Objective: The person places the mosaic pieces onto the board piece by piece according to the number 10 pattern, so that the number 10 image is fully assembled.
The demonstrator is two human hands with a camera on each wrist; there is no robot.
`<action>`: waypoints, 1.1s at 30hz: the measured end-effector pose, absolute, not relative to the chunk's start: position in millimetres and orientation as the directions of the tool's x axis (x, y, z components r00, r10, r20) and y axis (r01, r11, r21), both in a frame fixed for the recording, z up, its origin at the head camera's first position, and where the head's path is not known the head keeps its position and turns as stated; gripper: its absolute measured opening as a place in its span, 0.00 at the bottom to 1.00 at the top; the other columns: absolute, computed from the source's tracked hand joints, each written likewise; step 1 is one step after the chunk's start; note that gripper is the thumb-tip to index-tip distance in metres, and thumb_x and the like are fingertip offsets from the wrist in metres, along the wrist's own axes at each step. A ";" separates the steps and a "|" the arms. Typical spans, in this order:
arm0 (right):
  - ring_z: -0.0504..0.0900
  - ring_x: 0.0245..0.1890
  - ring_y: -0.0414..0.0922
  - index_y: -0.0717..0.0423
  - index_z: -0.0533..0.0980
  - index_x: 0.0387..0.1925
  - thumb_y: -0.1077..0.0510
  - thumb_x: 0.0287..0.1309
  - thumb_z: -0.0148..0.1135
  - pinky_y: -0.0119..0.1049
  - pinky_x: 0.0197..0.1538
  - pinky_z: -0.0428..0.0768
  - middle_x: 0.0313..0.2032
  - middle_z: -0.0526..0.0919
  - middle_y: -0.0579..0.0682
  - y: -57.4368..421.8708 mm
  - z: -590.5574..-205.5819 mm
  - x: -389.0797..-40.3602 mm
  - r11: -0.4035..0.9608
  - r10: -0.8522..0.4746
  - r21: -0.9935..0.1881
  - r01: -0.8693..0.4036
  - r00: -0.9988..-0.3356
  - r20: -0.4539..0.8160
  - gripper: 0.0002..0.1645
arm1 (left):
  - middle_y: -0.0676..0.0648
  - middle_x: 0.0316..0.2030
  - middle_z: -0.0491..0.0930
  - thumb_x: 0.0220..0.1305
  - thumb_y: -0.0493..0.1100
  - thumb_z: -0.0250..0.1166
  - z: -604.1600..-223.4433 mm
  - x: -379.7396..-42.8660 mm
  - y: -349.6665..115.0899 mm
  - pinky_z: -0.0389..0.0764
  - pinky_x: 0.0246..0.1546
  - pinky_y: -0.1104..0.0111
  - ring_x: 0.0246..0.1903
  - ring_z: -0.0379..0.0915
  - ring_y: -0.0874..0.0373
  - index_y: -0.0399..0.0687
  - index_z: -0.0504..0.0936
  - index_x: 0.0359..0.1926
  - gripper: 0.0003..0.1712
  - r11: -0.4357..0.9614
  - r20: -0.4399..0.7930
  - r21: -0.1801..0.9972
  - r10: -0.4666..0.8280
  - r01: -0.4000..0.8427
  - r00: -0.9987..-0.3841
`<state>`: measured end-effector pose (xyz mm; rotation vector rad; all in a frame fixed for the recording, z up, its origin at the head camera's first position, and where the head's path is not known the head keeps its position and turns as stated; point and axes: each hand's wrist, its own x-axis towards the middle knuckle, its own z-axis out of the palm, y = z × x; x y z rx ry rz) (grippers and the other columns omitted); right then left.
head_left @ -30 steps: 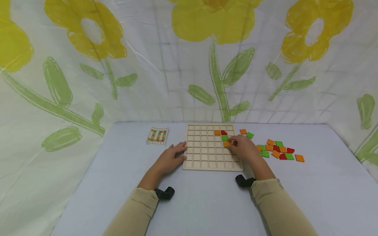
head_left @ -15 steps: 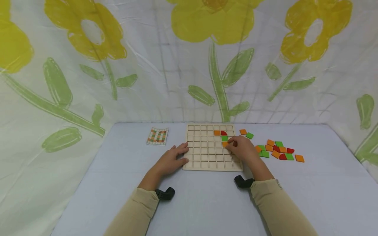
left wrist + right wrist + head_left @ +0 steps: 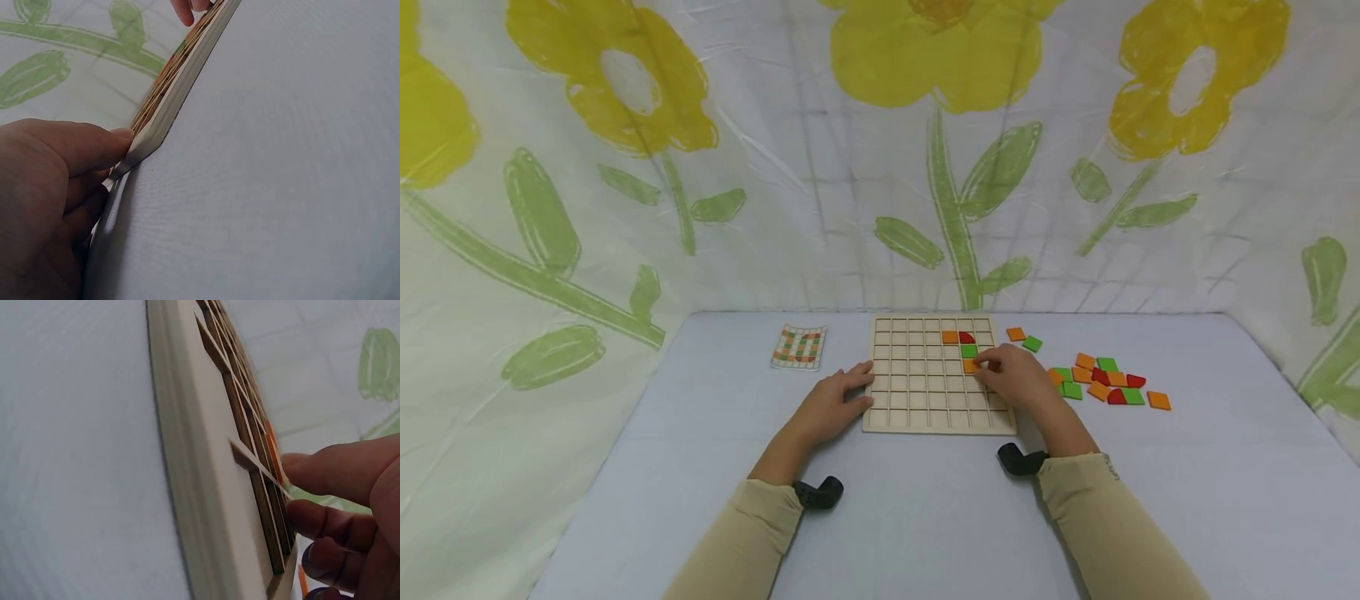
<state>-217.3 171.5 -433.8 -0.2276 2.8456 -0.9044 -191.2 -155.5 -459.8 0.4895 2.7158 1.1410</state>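
Observation:
A wooden grid board point(image 3: 917, 392) lies flat on the table. My left hand point(image 3: 829, 407) rests against its left edge with fingers spread; in the left wrist view the thumb point(image 3: 103, 145) touches the board's near corner. With thumb and forefinger my right hand point(image 3: 1017, 379) pinches an orange square tile point(image 3: 968, 367) at a cell on the board's right side. Directly behind it sit a green tile point(image 3: 969, 352) and a red quarter-round tile point(image 3: 967, 337), with another orange tile point(image 3: 951, 337) left of the red one. The right fingertips partly hide the pinched tile.
Several loose orange, green and red tiles point(image 3: 1115, 379) lie scattered right of the board. One orange tile point(image 3: 1016, 334) and one green tile point(image 3: 1033, 343) lie farther back. A printed pattern card point(image 3: 798, 347) sits left of the board. A flower-painted curtain point(image 3: 760, 250) stands behind the table.
The orange tile in the right hand, askew a second ago, now lies squarer in its cell in front of the green one. Both hands have stayed almost in place.

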 end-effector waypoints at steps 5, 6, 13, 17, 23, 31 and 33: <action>0.75 0.40 0.49 0.56 0.83 0.49 0.53 0.64 0.61 0.40 0.39 0.78 0.43 0.81 0.54 173.6 -431.6 -215.4 0.809 -0.146 -0.585 -0.053 -0.983 -0.112 0.16 | 0.57 0.72 0.62 0.68 0.46 0.64 -458.7 -190.2 -154.9 0.49 0.77 0.53 0.75 0.48 0.45 0.47 0.74 0.67 0.28 0.657 -0.019 0.717 0.354 0.234 -0.935; 0.76 0.41 0.49 0.55 0.84 0.47 0.53 0.63 0.62 0.41 0.41 0.79 0.44 0.81 0.54 173.7 -431.0 -215.0 0.807 -0.139 -0.588 -0.041 -0.983 -0.122 0.15 | 0.57 0.72 0.62 0.68 0.46 0.64 -458.6 -189.9 -154.8 0.50 0.76 0.52 0.75 0.48 0.44 0.47 0.74 0.67 0.28 0.657 -0.019 0.717 0.352 0.233 -0.936; 0.77 0.44 0.50 0.55 0.86 0.43 0.52 0.63 0.64 0.44 0.45 0.80 0.46 0.82 0.55 175.0 -429.4 -214.1 0.809 -0.152 -0.585 -0.053 -0.981 -0.121 0.13 | 0.57 0.72 0.62 0.68 0.47 0.64 -459.8 -189.5 -154.9 0.50 0.76 0.50 0.75 0.48 0.42 0.48 0.74 0.67 0.28 0.658 -0.022 0.718 0.348 0.228 -0.937; 0.76 0.43 0.51 0.55 0.85 0.46 0.52 0.63 0.63 0.42 0.42 0.79 0.45 0.82 0.56 181.3 -426.9 -214.9 0.805 -0.124 -0.593 -0.029 -0.985 -0.121 0.15 | 0.57 0.72 0.62 0.68 0.47 0.63 -461.1 -190.3 -155.6 0.50 0.76 0.52 0.75 0.48 0.44 0.47 0.73 0.67 0.28 0.649 -0.017 0.722 0.361 0.238 -0.932; 0.74 0.41 0.52 0.54 0.82 0.52 0.49 0.65 0.60 0.37 0.36 0.76 0.45 0.80 0.57 206.7 -421.4 -216.7 0.814 -0.042 -0.578 0.051 -0.988 -0.146 0.19 | 0.57 0.72 0.62 0.68 0.47 0.63 -462.2 -191.4 -156.3 0.50 0.76 0.52 0.75 0.47 0.45 0.47 0.73 0.67 0.28 0.644 -0.019 0.727 0.366 0.238 -0.931; 0.75 0.45 0.55 0.55 0.77 0.58 0.46 0.66 0.59 0.42 0.41 0.77 0.52 0.76 0.61 249.4 -415.4 -214.5 0.804 0.014 -0.583 0.118 -0.984 -0.179 0.25 | 0.56 0.72 0.62 0.68 0.47 0.63 -462.7 -192.9 -156.4 0.50 0.76 0.52 0.75 0.48 0.44 0.48 0.74 0.67 0.27 0.653 -0.007 0.713 0.369 0.254 -0.929; 0.73 0.47 0.55 0.56 0.76 0.59 0.45 0.65 0.59 0.44 0.44 0.78 0.53 0.76 0.62 257.4 -413.7 -213.3 0.806 0.013 -0.579 0.125 -0.981 -0.194 0.27 | 0.56 0.72 0.62 0.68 0.47 0.63 -462.6 -193.1 -156.7 0.51 0.76 0.51 0.75 0.48 0.44 0.48 0.74 0.67 0.27 0.656 -0.010 0.712 0.367 0.251 -0.930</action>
